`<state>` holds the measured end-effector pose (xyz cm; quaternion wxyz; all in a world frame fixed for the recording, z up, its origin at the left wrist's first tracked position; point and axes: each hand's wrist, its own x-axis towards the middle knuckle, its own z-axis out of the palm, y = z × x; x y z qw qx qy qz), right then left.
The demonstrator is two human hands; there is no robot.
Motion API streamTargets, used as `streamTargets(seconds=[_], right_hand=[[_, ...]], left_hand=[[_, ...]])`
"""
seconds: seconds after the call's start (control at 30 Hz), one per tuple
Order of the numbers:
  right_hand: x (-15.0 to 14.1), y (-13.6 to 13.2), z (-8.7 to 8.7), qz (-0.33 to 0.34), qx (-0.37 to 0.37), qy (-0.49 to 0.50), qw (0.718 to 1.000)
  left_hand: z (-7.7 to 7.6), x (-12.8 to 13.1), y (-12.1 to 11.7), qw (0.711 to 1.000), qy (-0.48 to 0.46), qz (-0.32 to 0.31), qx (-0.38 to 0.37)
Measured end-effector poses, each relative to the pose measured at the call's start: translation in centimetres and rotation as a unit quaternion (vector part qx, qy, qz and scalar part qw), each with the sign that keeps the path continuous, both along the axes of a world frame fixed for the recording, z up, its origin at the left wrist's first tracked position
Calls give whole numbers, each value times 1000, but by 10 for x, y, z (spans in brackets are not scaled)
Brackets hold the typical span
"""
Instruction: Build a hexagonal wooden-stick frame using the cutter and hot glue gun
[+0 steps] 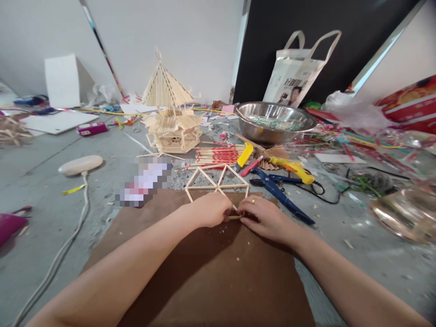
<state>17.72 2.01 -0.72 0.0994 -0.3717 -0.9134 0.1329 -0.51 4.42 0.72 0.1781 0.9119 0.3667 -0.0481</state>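
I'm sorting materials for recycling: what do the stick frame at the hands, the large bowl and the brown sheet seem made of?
Stick frame: probably bare wood; pale, matt, apparently unpainted sticks.
Large bowl: likely polished stainless steel; silvery, with bright reflections.
Brown sheet: perhaps paper or card; its dull, even surface leaves that open.

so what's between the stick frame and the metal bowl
In the head view, a yellow-handled cutter, a pinkish-red slim tool and brown pleated paper lie between the stick frame and the metal bowl.
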Motion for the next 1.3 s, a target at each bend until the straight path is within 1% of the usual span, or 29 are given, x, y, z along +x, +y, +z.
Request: streamTargets(seconds=[0.23, 0.6, 0.9, 1.0, 1.1, 1.13, 1.2, 1.3], right_hand=[[-2, -1, -2, -1, 23, -11, 1000], [-2, -2, -1, 0, 27, 4, 1000], [-3, -2, -2, -3, 28, 7, 1000], [-3, -3, -1, -7, 28, 6, 1000], [-3, -3, 0, -13, 26, 9, 1000], [-3, -3, 0, -15, 25, 12, 999], [-3, -3, 0, -17, 25, 16, 999], [-3, -3, -1, -16, 27, 15, 999]], left_hand=[[-2, -1, 2, 1000, -6, 0, -20], [-1, 0, 4, 999, -18, 2, -27], [-5, -2, 5, 999, -28, -8, -31], [0, -3, 5, 998, -20, -10, -51], [11, -10, 7, 997, -17, -27, -75], [15, -14, 8, 997, -15, -25, -66], [23, -21, 10, 998, 5, -17, -55], [28, -27, 12, 996, 46, -16, -72]])
